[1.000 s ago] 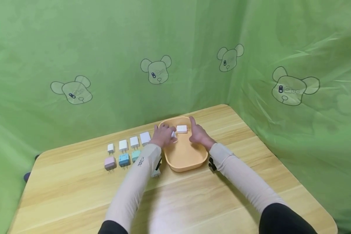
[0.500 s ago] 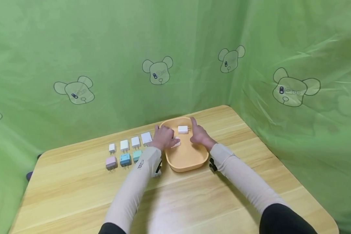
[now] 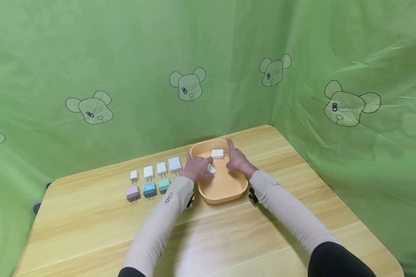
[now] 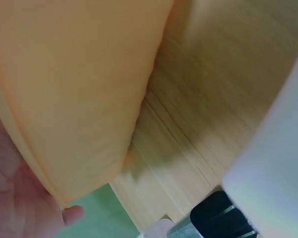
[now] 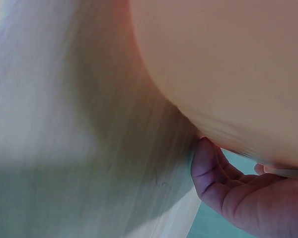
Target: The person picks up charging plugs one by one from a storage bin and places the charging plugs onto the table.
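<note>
An orange plastic tray (image 3: pixel 222 200) stands on the table, seen from above in the head view. Reaching over its left rim, my left hand (image 3: pixel 197 168) pinches a white charger plug (image 3: pixel 211 169) between thumb and fingers, low inside the tray. A second white charger plug (image 3: pixel 217 154) lies near the tray's far end, prongs to the right. My right hand (image 3: pixel 238 159) grips the right rim; in the right wrist view its curled fingers (image 5: pixel 208 173) touch the outer wall. In the left wrist view, the tray wall (image 4: pixel 84 99) hides the pinched plug.
Left of the tray, several white charger plugs (image 3: pixel 148 172) form a back row on the wooden table (image 3: pixel 90 215). In front of them sit a pink plug (image 3: pixel 133 193), a blue plug (image 3: pixel 150 189) and a mint plug (image 3: pixel 164 185). My left forearm covers part of that row. Green curtains (image 3: pixel 131 57) enclose the table.
My left hand has shifted slightly toward me inside the tray, bringing the pinched plug nearer the tray's middle and turning it. The right hand stays on the rim.
</note>
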The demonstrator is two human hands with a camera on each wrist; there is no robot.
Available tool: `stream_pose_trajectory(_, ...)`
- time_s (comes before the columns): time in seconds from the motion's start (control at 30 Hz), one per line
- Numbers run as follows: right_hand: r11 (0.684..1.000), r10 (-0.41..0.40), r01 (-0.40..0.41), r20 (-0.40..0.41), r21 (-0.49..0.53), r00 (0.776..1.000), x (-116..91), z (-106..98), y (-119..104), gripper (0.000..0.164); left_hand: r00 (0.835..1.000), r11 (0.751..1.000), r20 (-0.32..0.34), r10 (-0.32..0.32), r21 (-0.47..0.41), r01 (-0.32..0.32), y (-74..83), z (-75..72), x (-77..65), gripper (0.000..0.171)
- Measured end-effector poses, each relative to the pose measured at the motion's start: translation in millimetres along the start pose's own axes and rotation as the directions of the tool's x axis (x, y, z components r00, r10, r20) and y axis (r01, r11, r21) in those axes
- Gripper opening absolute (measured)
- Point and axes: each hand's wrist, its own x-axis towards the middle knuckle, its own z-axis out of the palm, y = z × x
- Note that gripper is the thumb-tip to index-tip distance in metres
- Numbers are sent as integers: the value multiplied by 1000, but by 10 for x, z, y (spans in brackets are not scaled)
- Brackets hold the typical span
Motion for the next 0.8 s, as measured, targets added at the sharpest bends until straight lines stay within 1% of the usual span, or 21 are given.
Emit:
stream_pose_trajectory(0.1,1000,-16,16,-1,3,1000,-10,0,-1,111,1000,1000,3,1,-7,-1,15,-4,-28,47)
stream_pose_trajectory(0.23,1000,-15,15,0,2,1000,-5,-2,-4,111,1000,1000,-20,-4,-24,4,26,-2,-49,43)
stream_pose_trajectory(0.37,1000,-9,9,3,6,1000,10,-3,1,111,997,999,-76,-17,-41,14,58,-9,-70,44)
stream_pose_trajectory(0.5,1000,-10,10,-1,4,1000,19,-12,8,111,989,999,-148,-33,-46,26,129,-21,-103,43)
stream_pose_trajectory(0.7,1000,-20,20,2,-5,1000,18,-13,20,112,977,999,-209,-49,-21,45,229,-34,-143,38)
stream_pose_trajectory(0.8,999,-32,32,0,-10,999,17,-15,18,111,971,999,-236,-46,-23,42,282,-81,-170,36)
